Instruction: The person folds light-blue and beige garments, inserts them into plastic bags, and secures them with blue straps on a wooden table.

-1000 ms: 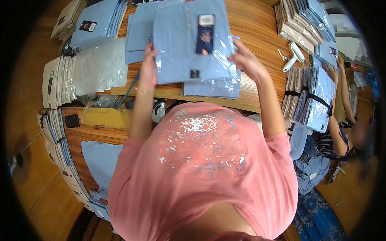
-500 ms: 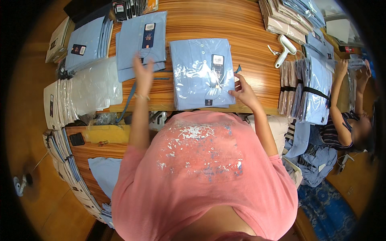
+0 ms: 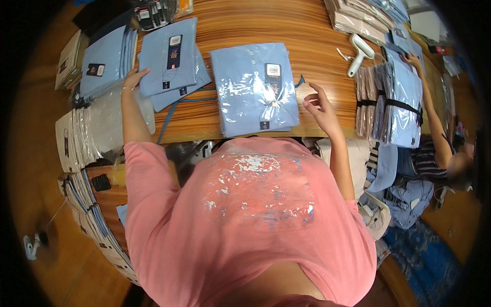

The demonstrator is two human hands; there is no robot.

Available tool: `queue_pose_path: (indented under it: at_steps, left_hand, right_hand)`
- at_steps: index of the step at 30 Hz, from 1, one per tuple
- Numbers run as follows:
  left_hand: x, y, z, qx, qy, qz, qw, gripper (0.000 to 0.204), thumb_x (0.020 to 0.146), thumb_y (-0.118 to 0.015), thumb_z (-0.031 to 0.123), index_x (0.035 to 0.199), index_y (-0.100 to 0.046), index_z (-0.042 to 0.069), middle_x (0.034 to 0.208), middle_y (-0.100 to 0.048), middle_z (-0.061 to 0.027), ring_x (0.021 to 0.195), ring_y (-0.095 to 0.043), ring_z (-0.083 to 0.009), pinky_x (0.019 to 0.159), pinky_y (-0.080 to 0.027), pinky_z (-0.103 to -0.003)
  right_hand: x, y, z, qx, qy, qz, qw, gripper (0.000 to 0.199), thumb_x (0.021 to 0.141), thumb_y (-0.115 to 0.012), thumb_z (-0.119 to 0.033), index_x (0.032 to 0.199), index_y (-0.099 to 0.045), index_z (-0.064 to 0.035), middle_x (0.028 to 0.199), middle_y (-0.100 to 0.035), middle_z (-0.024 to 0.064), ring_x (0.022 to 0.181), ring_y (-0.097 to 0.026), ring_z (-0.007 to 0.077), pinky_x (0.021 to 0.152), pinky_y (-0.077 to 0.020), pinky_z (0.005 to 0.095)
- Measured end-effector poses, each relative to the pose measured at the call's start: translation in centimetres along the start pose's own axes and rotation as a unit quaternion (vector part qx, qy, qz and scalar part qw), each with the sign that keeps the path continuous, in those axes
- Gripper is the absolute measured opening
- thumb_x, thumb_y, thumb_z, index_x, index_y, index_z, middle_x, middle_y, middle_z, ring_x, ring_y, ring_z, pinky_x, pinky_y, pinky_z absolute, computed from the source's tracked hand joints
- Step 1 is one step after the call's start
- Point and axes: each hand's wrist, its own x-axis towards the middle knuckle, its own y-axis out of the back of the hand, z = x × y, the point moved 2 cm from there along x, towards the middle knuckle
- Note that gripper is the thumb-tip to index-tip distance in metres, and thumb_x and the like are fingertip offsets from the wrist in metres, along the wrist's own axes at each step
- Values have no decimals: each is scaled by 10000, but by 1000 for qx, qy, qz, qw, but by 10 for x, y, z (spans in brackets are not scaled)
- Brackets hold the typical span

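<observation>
My left hand [image 3: 135,80] is closed on the left edge of a folded light blue shirt [image 3: 158,56] with a dark hang tag. Beneath that shirt lies another folded blue shirt [image 3: 202,82], askew, its right part showing. In front of me a neat stack of folded blue shirts in clear plastic bags [image 3: 238,92] rests near the table's front edge, a dark tag visible through the shiny top bag. To the right of this stack my right hand [image 3: 322,107] is raised, fingers apart and holding nothing. A blue strap [image 3: 169,117] runs from under the shirts over the front edge.
Clear plastic bags [image 3: 115,110] lie left of my left arm, before more folded blue shirts [image 3: 105,61]. A white lint roller [image 3: 360,53] lies right, behind strapped bundles of bagged shirts [image 3: 401,110]. At far right, another person's arm [image 3: 427,92] reaches toward those bundles.
My left hand has moved left and taken the top shirt's edge; that shirt has shifted left off the one below, which has turned askew. My right hand has come away from the bagged stack.
</observation>
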Motion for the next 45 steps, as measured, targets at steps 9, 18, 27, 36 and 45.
queue_pose_path:
  at_steps: [9,18,27,36,45]
  left_hand:
    - [-79,39,91,-116,-106,8,988,318,745,-702,87,1000,-525,22,888,-554,-17,808,-524,-89,718,-424,-197]
    - [-274,-11,237,-277,-358,75,889,325,779,-609,-43,1047,-459,67,1020,-557,-56,922,-518,-109,835,-409,-228]
    - [-269,-196,120,-349,-234,59,905,516,815,-544,-11,1295,-358,27,1257,-497,-149,1118,-495,-228,960,-390,-325]
    - [-239,-206,62,-350,-126,325,869,621,828,-601,90,1345,-271,-3,1330,-361,-158,1263,-307,-253,1059,-231,-361]
    - [-147,-136,-14,-705,201,240,637,396,748,-686,75,1109,-529,112,1205,-439,-91,1096,-427,-204,863,-390,-348]
  right_hand:
    - [22,-2,-9,-2,58,-43,997,508,834,-617,-103,1300,-423,-48,912,-559,49,808,-537,122,746,-448,270]
    - [57,-43,-94,248,58,-78,964,536,884,-561,-238,1336,-376,-18,1132,-572,98,1013,-541,151,847,-431,299]
    - [45,-11,-73,124,24,-55,991,462,815,-645,-100,1223,-466,24,916,-607,49,738,-570,102,603,-447,213]
    - [52,-12,23,57,-35,-33,997,364,776,-705,-126,1078,-536,-11,733,-506,-15,687,-522,71,519,-426,214]
    - [44,-5,14,84,-36,-42,995,379,782,-706,-126,1100,-534,-13,724,-552,9,666,-519,78,572,-416,201]
